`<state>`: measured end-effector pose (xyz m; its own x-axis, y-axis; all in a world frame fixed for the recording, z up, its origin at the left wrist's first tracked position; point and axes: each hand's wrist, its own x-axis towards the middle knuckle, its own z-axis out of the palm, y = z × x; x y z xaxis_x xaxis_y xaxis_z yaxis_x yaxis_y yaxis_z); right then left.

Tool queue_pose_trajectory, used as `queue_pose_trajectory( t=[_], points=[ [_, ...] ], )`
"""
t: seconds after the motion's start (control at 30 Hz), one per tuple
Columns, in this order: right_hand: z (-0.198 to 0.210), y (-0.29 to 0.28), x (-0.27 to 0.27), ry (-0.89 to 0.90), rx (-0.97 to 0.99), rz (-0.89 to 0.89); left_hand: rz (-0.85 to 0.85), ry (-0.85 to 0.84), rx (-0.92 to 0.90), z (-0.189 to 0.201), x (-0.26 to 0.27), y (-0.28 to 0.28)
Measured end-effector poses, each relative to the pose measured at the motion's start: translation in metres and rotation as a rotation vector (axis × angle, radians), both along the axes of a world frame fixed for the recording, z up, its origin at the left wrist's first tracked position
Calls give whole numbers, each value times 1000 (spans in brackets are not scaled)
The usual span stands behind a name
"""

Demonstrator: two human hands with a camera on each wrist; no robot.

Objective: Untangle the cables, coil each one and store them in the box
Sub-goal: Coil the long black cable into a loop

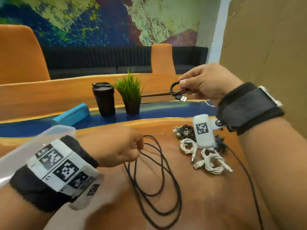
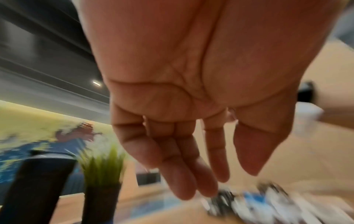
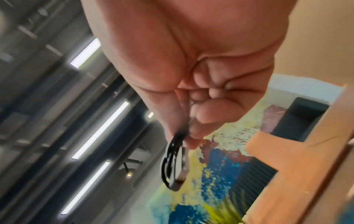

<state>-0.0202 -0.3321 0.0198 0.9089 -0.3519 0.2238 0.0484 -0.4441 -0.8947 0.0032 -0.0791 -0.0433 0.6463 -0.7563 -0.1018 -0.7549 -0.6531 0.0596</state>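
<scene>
Wooden worktop [image 1: 103, 205] with a blue band across it carries loose cables. The right hand [image 1: 206, 82] is raised above the far side, wrist bent, back of the hand upward; its thumb and fingers [image 3: 193, 136] pinch a small coiled black cable [image 1: 176, 90], whose metal plug hangs free just below the hand. The right wrist view shows the same tight pinch, with the coil dangling from the fingertips.

The left hand [image 1: 116, 145] is low over the near worktop, palm down, reaching toward the right. Its fingers [image 2: 184, 174] are nearly straight and close together in the left wrist view, holding nothing; the head view shows their tips at the upper loops of a long black cable [image 1: 157, 176] that lies in loose ovals on the wood. Whether they touch it is unclear.

Right of those loops sits a heap of white cables [image 1: 209, 161], with a tangle of dark cables [image 1: 184, 131] just behind it. A clear plastic box [image 1: 54, 131] stands at the left edge, partly behind the left wrist. Farther back are a black cup [image 1: 104, 100], a potted green plant [image 1: 131, 95] and a blue case [image 1: 71, 115].
</scene>
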Motion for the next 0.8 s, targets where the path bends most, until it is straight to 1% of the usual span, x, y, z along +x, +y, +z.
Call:
queue_pose_trajectory(
  t=[0.1, 0.13, 0.2, 0.33, 0.43, 0.53, 0.6, 0.63, 0.67, 0.73, 0.77, 0.8],
  points=[
    [-11, -31, -3, 156, -75, -6, -154, -12, 254, -28, -7, -21],
    [-18, -39, -5, 218, -106, -5, -181, 1, 316, -37, -10, -26],
    [-35, -51, -7, 342, -148, -12, -184, 22, 393, -47, -16, -30],
    [-67, -63, -17, 530, -243, -16, -176, 9, 411, -51, -17, -23],
    [-80, -61, -22, 619, -288, 25, -197, 8, 398, -49, -15, -12],
    [-84, -54, -24, 658, -388, 51, -214, 34, 366, -49, -15, -6],
    [-85, -48, -23, 673, -397, 44, -223, 45, 350, -48, -17, -3],
    [-84, -44, -23, 681, -441, 42, -225, 53, 347, -48, -18, -3],
    [-83, -42, -24, 691, -527, 42, -221, 66, 347, -48, -19, -2],
    [-76, -40, -25, 688, -881, 7, -206, 96, 339, -49, -21, -1],
    [-71, -36, -26, 625, -1036, -44, -192, 112, 328, -49, -23, 0],
    [-66, -30, -28, 546, -1125, -71, -180, 121, 314, -49, -25, 1]
  ],
)
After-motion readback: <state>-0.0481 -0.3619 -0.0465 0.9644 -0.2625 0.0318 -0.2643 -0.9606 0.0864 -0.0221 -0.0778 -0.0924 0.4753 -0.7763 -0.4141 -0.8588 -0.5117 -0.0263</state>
